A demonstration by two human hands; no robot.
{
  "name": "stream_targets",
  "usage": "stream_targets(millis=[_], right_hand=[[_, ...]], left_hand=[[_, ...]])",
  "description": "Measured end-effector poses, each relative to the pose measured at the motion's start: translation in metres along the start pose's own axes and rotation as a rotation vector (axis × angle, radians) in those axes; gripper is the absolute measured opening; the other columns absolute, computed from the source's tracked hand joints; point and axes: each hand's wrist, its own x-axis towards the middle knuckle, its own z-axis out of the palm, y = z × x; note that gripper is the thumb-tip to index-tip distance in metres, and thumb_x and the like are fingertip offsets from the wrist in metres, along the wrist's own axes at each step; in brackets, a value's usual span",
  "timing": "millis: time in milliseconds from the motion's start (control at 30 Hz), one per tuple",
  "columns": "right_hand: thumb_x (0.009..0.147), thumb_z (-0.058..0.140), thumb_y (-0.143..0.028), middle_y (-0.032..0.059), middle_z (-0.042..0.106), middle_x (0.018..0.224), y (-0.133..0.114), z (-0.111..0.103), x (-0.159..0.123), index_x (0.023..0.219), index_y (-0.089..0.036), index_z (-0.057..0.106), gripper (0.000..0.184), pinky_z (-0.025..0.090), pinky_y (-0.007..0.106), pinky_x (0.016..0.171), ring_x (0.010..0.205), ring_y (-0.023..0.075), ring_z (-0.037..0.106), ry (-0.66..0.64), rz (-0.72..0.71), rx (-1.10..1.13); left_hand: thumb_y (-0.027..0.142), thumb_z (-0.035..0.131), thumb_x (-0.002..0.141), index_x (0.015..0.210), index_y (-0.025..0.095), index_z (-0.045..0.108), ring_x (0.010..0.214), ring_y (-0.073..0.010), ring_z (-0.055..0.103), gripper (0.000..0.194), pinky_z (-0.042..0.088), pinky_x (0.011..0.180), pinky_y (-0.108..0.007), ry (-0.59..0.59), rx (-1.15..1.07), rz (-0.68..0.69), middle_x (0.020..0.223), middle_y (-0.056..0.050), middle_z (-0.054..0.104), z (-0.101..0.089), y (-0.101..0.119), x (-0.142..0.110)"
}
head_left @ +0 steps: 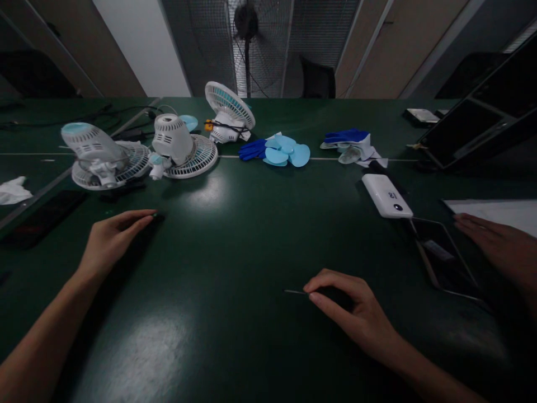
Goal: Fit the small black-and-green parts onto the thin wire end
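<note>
My left hand (112, 238) rests at the left of the dark green table, thumb and forefinger pinched on a tiny green piece (155, 215) too small to name. More small green specks (109, 212) lie just behind that hand. Towards the front, right of the middle, my right hand (354, 310) pinches a thin metal rod (295, 291), which points left and lies close to the tabletop. Two white fan heads with grilles face down, one fan (98, 157) farther left and another fan (178, 148) beside it, both beyond my left hand.
A third fan (229, 115) leans at the back. Light blue fan blades (287, 151) touch blue gloves (254, 149); more gloves (348, 144) lie rightward. A white device (386, 195) and a phone (444, 254) sit right. Another person's hand (499, 240) is at the right edge.
</note>
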Motion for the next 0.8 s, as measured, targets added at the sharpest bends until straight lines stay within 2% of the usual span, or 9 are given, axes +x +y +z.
stream_targets(millis=[167,300,500,667,800], right_hand=[[0.1,0.068,-0.027,0.0009,0.077,0.098,-0.001,0.0,0.0,0.105,-0.029,0.077,0.01,0.055,0.032,0.081,0.092,0.0202,0.073,0.006,0.004,0.012],[0.1,0.068,-0.027,0.0006,0.077,0.099,-0.001,0.0,0.0,0.106,-0.029,0.077,0.011,0.055,0.032,0.082,0.093,0.0203,0.073,-0.004,0.011,0.019],[0.1,0.068,-0.028,0.0012,0.077,0.1,-0.001,0.001,-0.001,0.105,-0.029,0.077,0.01,0.055,0.033,0.082,0.093,0.021,0.073,0.001,0.01,0.002],[0.101,0.068,-0.027,0.0009,0.077,0.1,-0.001,0.001,-0.001,0.106,-0.029,0.076,0.01,0.055,0.033,0.084,0.095,0.0205,0.073,0.006,0.002,0.005],[0.101,0.067,-0.027,0.0009,0.077,0.1,0.0,0.001,0.0,0.106,-0.029,0.076,0.011,0.055,0.032,0.083,0.094,0.02,0.073,-0.005,0.013,0.011]], left_hand=[[0.063,0.067,0.081,0.121,0.021,0.078,0.111,-0.0324,0.071,0.06,0.051,0.105,-0.042,0.02,0.014,0.014,0.119,-0.009,0.078,0.002,-0.005,0.001],[0.064,0.07,0.077,0.12,0.021,0.078,0.116,-0.0327,0.07,0.061,0.048,0.11,-0.043,-0.007,-0.033,-0.01,0.121,-0.009,0.078,-0.001,-0.005,0.001],[0.06,0.077,0.073,0.121,0.022,0.078,0.125,-0.0319,0.067,0.06,0.049,0.112,-0.044,-0.064,-0.141,-0.123,0.127,-0.009,0.076,-0.009,0.002,0.002],[0.053,0.083,0.07,0.116,0.023,0.079,0.12,-0.0312,0.071,0.055,0.053,0.107,-0.044,-0.097,-0.183,-0.221,0.127,-0.01,0.076,-0.012,-0.005,0.009],[0.051,0.082,0.071,0.117,0.019,0.079,0.118,-0.0336,0.07,0.057,0.052,0.107,-0.047,-0.067,-0.168,-0.244,0.124,-0.013,0.077,-0.011,-0.002,0.009]])
